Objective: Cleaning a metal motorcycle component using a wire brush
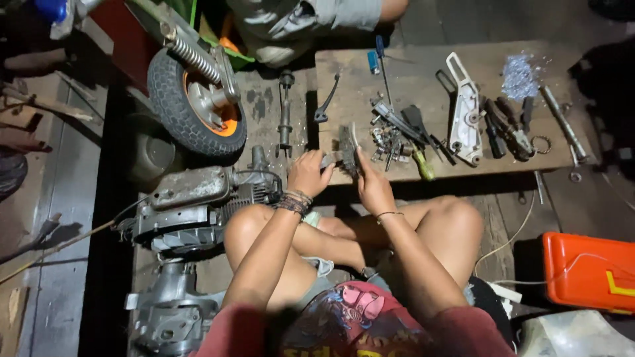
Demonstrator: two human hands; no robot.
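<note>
Over the near edge of the wooden surface [423, 59], the left hand [308, 173] and right hand [372, 186] are both closing around a small dark metal part [346, 149], just left of scattered tools [403, 135].

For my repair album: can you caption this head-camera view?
Seated cross-legged, a person's left hand and right hand hold a small metal part over a tool-strewn wooden board, engine alongside.

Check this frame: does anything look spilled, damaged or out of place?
Mostly ordinary workshop clutter. A heap of small silvery bits is scattered loose on the wooden board, and an engine block lies dismantled on the floor beside the wheel.
</note>
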